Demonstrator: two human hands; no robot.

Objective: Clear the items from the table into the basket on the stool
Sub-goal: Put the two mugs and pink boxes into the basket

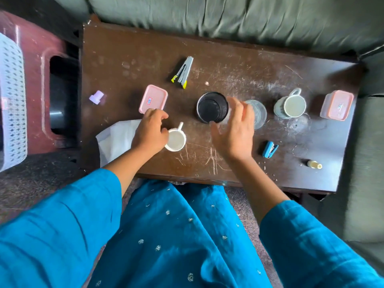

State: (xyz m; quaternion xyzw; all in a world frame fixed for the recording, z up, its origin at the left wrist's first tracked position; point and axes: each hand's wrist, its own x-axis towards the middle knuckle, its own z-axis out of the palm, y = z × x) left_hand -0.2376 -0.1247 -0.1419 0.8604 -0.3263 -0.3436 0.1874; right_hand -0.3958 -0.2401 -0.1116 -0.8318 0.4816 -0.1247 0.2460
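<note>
Scratched dark wood forms the bench (207,59), set against a green sofa (228,23). Left hand (149,132) curls loosely beside the small white cup (176,140), touching its rim, not clearly gripping. Right hand (232,132) hovers spread open, blurred, over the black mesh pot (209,107) and glass (257,113). White basket (12,100) sits on the maroon stool (41,59), at far left.

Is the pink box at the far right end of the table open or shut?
Shut. The pink box has its pink lid seated flat over the clear base, with no gap visible around the rim. What is inside cannot be told.
</note>
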